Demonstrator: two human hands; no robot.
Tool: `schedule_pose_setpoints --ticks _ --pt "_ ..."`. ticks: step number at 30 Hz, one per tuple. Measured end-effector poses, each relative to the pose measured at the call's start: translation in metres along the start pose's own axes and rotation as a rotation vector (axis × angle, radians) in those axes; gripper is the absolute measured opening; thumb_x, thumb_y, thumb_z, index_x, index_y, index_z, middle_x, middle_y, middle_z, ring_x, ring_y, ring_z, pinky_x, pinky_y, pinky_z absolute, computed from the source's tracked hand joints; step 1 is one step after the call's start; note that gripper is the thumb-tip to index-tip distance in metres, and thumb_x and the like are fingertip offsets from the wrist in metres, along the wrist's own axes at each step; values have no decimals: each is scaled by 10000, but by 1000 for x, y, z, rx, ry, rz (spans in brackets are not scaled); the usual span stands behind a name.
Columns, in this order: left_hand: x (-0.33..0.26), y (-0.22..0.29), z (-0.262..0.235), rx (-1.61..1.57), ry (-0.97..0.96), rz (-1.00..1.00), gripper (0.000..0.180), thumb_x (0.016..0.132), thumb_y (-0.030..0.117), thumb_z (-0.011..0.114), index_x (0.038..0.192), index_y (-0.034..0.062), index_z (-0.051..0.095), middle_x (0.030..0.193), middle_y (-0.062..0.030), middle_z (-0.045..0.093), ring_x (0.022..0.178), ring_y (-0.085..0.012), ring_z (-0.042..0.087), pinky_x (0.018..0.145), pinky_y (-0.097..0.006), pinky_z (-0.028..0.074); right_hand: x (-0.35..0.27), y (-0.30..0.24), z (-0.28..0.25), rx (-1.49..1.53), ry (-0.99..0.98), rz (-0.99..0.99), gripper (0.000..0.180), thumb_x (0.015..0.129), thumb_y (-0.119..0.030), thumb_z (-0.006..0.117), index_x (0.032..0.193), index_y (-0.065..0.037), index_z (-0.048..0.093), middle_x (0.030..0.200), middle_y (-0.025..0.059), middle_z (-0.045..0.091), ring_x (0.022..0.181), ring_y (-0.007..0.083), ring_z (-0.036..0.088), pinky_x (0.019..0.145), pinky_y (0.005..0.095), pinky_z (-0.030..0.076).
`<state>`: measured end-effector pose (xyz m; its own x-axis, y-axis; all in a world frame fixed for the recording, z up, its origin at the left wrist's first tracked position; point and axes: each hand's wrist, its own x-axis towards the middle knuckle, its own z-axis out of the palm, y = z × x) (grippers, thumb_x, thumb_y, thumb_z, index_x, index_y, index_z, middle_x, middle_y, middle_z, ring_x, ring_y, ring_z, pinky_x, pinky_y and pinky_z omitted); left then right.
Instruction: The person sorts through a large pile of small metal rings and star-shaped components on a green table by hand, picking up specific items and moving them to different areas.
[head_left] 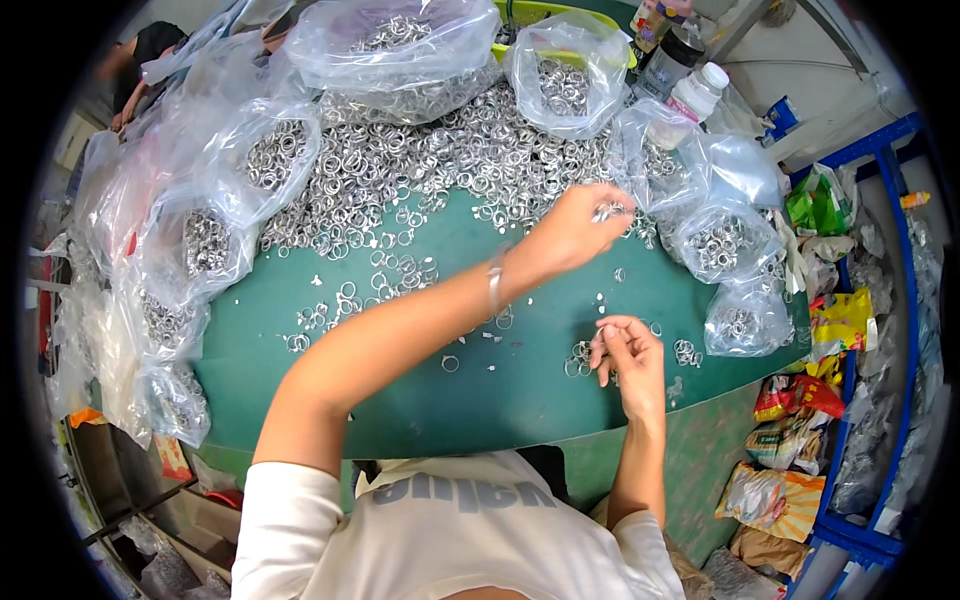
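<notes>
A big heap of small silver metal rings [420, 150] covers the far part of a green table [480, 390]. My left hand [580, 225] reaches across to the heap's right edge, fingers pinched on a few rings. A bracelet sits on that wrist. My right hand [630, 355] hovers near the table's front right, fingertips closed on a small ring, just beside a small cluster of rings [580, 360]. Loose rings [380, 280] lie scattered over the middle of the table.
Clear plastic bags of rings [560, 80] ring the table at left, back and right [740, 320]. Bottles [695, 90] stand at the back right. Coloured packets [790, 400] and a blue rack [890, 300] fill the right side. Another person [140, 60] is at the far left.
</notes>
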<state>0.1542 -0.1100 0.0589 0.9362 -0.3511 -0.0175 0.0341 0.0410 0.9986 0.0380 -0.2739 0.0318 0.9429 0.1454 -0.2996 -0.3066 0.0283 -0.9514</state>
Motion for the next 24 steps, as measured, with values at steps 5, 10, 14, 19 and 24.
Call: schedule_pose_setpoints --ticks 5,10,14,19,24 --pt "-68 -33 -25 -9 -34 -235 195 896 147 561 1053 36 592 640 27 491 552 -33 422 459 -192 338 -1 -3 -2 343 -49 71 278 916 -25 472 1183 46 505 1035 156 581 822 188 612 541 246 513" --pt "-103 -29 -16 -24 -45 -339 210 885 175 594 1054 50 605 655 41 498 557 -16 417 459 -186 332 -4 -2 13 224 -107 -27 328 894 29 480 1219 73 477 1081 167 590 942 233 624 692 302 559" --pt "-110 -34 -5 71 -73 -198 222 879 187 610 1046 41 617 678 50 521 551 -11 426 452 -180 323 -9 -1 27 78 -16 -74 284 877 73 486 1158 83 530 1008 150 627 908 209 641 711 297 568" --pt "-112 -35 -7 -81 -125 -356 201 904 188 575 1042 49 622 751 20 559 577 -21 442 451 -180 319 -16 -6 40 -191 79 -168 253 835 79 558 1081 45 599 945 142 642 852 197 659 655 272 567" --pt "-123 -43 -11 -518 -75 -472 268 941 250 505 1004 11 607 775 -48 592 611 -71 508 440 -193 366 -17 -6 51 -619 55 -429 205 804 73 587 989 7 645 880 116 635 718 175 650 553 250 507"
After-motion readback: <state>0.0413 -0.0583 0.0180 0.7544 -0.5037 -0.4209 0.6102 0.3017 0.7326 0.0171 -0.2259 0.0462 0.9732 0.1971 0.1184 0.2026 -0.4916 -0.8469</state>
